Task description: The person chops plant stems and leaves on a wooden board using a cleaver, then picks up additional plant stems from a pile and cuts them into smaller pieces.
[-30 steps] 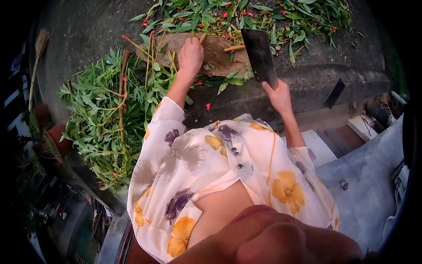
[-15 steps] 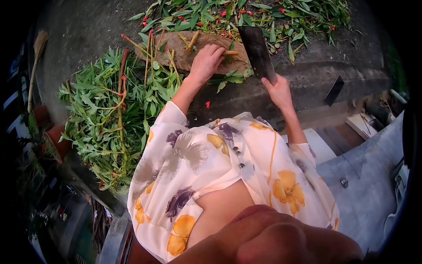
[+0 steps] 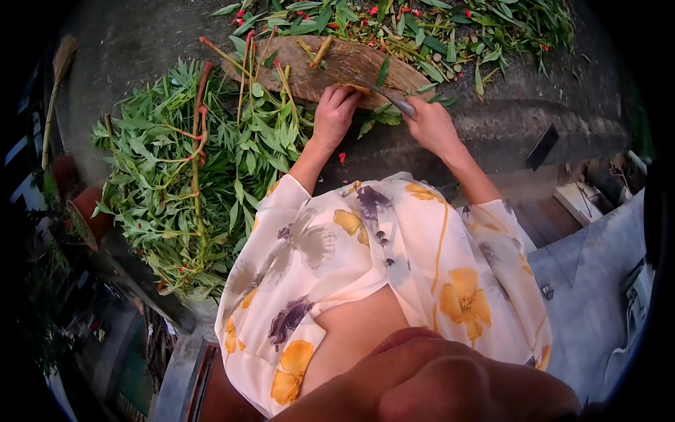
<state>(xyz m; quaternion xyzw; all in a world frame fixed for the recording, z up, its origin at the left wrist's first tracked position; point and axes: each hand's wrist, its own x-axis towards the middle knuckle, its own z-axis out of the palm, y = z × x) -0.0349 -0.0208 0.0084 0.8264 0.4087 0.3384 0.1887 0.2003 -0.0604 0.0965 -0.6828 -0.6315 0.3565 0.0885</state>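
My left hand [image 3: 334, 119] is closed on a short cut plant stem [image 3: 356, 88], pressing it near the front edge of the wooden board [image 3: 288, 67]. My right hand [image 3: 432, 128] grips the cleaver [image 3: 403, 106] by its handle end. The blade is seen nearly edge-on, with its tip side reaching to the held stem; whether it has cut in I cannot tell. Other stem pieces [image 3: 321, 52] lie on the board, and several long reddish stalks rest over its left end.
A big heap of leafy stalks [image 3: 162, 176] lies to the left. Chopped leaves and red petals [image 3: 450, 46] spread behind the board on the concrete ledge [image 3: 562, 105]. A dark flat piece [image 3: 541, 146] sits at right. A broom [image 3: 63, 60] and a clay pot [image 3: 91, 214] stand far left.
The cleaver has swung down and left from a raised position, its blade turning from broadside to edge-on at the stem. My hands are now closer together.
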